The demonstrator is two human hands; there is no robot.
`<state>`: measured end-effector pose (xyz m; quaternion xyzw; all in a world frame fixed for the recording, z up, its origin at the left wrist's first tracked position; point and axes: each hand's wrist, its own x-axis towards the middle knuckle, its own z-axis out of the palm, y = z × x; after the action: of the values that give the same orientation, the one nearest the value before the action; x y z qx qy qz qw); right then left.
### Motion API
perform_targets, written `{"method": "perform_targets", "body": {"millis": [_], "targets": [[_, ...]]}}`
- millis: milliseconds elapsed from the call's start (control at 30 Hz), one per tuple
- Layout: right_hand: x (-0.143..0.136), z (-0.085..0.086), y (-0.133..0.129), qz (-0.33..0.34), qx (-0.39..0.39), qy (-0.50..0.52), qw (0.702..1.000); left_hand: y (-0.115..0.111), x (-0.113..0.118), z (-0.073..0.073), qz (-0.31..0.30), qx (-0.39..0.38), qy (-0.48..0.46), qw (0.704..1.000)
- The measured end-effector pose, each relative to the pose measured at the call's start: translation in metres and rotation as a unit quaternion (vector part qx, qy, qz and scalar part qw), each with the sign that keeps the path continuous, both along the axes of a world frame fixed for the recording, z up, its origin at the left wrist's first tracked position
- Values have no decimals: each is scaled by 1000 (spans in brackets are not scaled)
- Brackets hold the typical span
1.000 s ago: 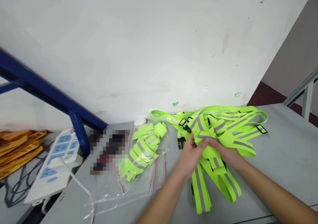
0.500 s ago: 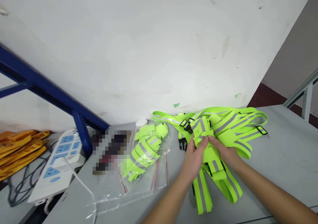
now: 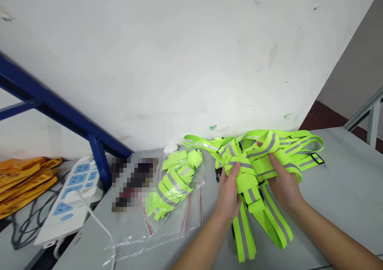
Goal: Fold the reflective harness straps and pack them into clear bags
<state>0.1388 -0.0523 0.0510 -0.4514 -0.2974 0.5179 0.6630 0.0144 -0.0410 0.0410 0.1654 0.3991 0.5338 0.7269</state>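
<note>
Far left: multi-socket power strip (image 3: pixel 67 200). Then clear zip bag (image 3: pixel 191 208) holding folded reflective belts (image 3: pixel 173 186), on grey tabletop (image 3: pixel 338 190). Left hand (image 3: pixel 230 194) grasps wrapped reflective-strap bundle (image 3: pixel 243 168) right of bag; right hand (image 3: pixel 284 186) grips strap (image 3: pixel 265 148) beside it. Slack left grip could let wraps spring loose; slide buckle (image 3: pixel 317 158) farther right could snag.

Pixelated item (image 3: pixel 136 184) — identity unclear

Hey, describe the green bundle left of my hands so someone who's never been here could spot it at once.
Find the grey table against the white wall. On it, left of the left hand, lies clear plastic with red lines. The compact green bundle amid it is untouched, unlike the similar straps held by that hand and the right hand.
</note>
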Motion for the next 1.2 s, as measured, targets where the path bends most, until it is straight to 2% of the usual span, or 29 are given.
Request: {"method": "perform_targets", "body": {"millis": [100, 200, 300, 367, 433, 567, 667, 733, 800, 900, 1000, 1067, 1133, 1200], "targets": [[3, 5, -1, 7, -10, 37, 999, 10, -12, 3, 6, 13, 19, 1000], [11, 2, 5, 66, -26, 91, 993, 20, -25, 10, 16, 17, 48, 999], [13, -5, 9, 178, -60, 133, 973, 25, -33, 17, 18, 21, 53, 998], [8, -9, 6, 275, -83, 148, 946, 24, -35, 19, -6, 25, 41, 999], [0, -12, 1, 340, -89, 168, 921, 20, -34, 19, -41, 27, 30, 998], [-10, -17, -7, 342, -71, 219, 911, 8, -27, 13, -109, 3, 26, 994], [-6, -18, -4, 349, -83, 238, 903, 2, -21, 8, -134, -24, 35, 990], [0, -16, 1, 322, -90, 247, 909, 0, -17, 6, -127, -26, 43, 991], [4, -12, 6, 269, -96, 255, 924, -1, -13, 3, -100, -7, 59, 993], [5, -4, 10, 195, -110, 253, 941, -2, -8, -2, -47, 48, 87, 994], [1, 2, 7, 144, -118, 204, 961, -4, -3, -3, -29, 101, 109, 989], [-3, 1, 2, 82, -106, 126, 983, -5, 0, -2, -20, 122, 130, 984], [-6, -3, -4, -2, -80, -15, 997, -6, 3, -2, -9, 132, 154, 979], [-6, -10, -10, -52, -24, -202, 978, -6, 4, -6, -5, 131, 178, 975]]}}
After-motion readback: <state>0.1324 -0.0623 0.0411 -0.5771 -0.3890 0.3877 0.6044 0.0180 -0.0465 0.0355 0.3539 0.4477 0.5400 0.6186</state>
